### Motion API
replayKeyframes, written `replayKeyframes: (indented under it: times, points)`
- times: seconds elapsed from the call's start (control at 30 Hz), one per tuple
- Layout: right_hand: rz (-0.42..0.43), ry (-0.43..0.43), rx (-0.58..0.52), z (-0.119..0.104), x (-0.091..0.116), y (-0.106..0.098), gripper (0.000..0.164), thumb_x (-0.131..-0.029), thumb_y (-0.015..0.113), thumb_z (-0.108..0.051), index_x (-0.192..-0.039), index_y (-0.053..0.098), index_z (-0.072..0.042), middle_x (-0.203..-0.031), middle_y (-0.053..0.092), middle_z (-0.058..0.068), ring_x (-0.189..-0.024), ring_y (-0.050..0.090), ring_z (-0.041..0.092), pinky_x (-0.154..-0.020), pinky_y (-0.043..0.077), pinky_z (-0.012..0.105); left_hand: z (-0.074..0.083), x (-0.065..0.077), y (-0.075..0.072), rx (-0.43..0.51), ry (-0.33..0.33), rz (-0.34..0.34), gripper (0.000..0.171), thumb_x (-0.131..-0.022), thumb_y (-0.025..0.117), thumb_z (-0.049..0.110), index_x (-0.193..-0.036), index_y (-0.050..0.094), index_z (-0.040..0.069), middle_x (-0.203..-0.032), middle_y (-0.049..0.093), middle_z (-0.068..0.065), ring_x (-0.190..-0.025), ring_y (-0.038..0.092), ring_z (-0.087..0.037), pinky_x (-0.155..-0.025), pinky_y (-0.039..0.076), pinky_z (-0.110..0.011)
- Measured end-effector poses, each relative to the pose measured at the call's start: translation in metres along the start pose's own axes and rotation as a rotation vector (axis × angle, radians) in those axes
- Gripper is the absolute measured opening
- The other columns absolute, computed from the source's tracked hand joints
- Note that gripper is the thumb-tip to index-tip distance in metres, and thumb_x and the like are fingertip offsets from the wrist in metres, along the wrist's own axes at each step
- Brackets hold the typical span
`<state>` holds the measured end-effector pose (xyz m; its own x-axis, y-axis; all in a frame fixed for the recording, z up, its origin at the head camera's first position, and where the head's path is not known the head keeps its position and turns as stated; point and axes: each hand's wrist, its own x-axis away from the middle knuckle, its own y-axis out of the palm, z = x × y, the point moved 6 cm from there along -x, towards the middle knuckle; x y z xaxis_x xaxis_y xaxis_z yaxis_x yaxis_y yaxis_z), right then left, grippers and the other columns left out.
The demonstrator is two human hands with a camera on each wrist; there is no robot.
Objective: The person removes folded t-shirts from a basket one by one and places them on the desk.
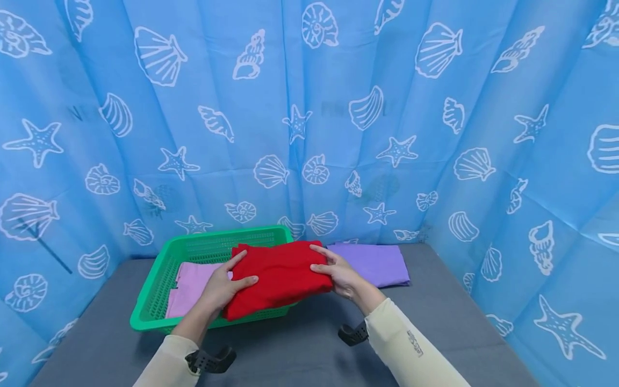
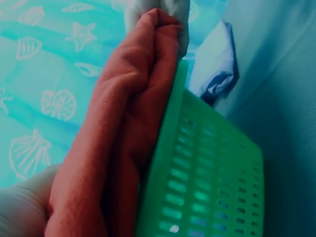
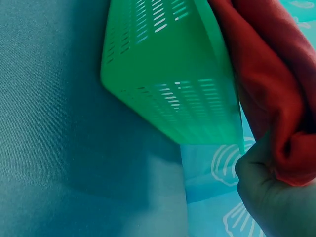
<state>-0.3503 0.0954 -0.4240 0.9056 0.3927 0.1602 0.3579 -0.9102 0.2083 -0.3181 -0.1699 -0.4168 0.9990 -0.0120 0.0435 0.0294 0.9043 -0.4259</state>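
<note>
Both hands are on the red cloth now! The left hand (image 1: 217, 289) grips its left side, thumb laid across the top, and the right hand (image 1: 342, 275) grasps the opposite side, so the folded red cloth (image 1: 282, 277) stretches between them. It's up over the right part of the green basket (image 1: 153, 324), hiding some of the rim from the head camera; whether the two touch is hard to tell. Inside the basket, to the left, sits a pink cloth (image 1: 194, 287), partly behind the left hand. Over to the right, a folded purple cloth (image 1: 374, 263) lies on the grey table (image 1: 290, 355), just beyond the right hand. The wrist views show thick, soft folds along the red cloth's edge, and behind everything hangs a blue curtain (image 1: 329, 134) covered in white shells and starfish.
</note>
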Motion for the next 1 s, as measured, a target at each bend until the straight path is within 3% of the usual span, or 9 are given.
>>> replayKeyframes:
  times: [0.5, 1.0]
  points:
    - [0.054, -0.013, 0.008, 0.008, 0.021, -0.02, 0.064, -0.093, 0.063, -0.01, -0.151, 0.037, -0.018, -0.149, 0.038, 0.019, -0.123, 0.051, 0.032, -0.084, 0.058, 0.034, 0.012, 0.007, 0.019, -0.057, 0.087, 0.012, 0.085, -0.077, 0.083, 0.024, -0.15, 0.042, 0.016, -0.146, 0.043, -0.021, -0.126, 0.046, -0.041, -0.081, 0.059, -0.043]
    - [0.051, -0.022, 0.01, 0.011, 0.043, -0.036, 0.065, -0.095, 0.061, -0.012, -0.154, 0.032, -0.018, -0.151, 0.035, 0.019, -0.118, 0.054, 0.026, -0.085, 0.057, 0.032, 0.021, 0.016, 0.041, 0.107, 0.075, -0.026, 0.081, -0.075, 0.085, 0.018, -0.147, 0.048, 0.02, -0.142, 0.046, -0.017, -0.124, 0.047, -0.039, -0.08, 0.059, -0.042]
